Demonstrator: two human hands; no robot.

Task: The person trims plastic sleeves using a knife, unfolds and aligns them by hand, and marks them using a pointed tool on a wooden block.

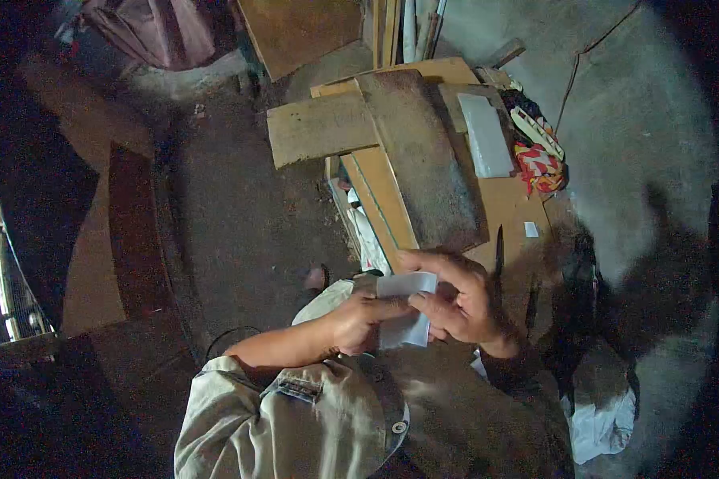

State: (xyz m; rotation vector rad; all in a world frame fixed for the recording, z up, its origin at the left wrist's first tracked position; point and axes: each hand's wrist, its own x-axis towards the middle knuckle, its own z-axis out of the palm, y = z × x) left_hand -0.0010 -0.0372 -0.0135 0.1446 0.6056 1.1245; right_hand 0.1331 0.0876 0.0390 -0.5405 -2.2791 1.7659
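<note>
Close to my chest, both hands are on a folded piece of white paper (407, 333). My left hand (358, 321) grips its left side, with fingers lying across the paper. From the right, my right hand (461, 299) pinches the upper right edge between thumb and fingers. The top of the paper bends over near the right thumb. Part of the sheet is hidden by the fingers. Just beyond my hands lies a worn brown board (423, 160) on a low work surface.
A white stack in plastic (486, 136) and a red-and-yellow cloth (540, 168) lie on the far right of the surface. A small white paper piece (530, 230) is nearer. A cardboard piece (323, 128) sticks out left. A white bag (603, 427) is at lower right.
</note>
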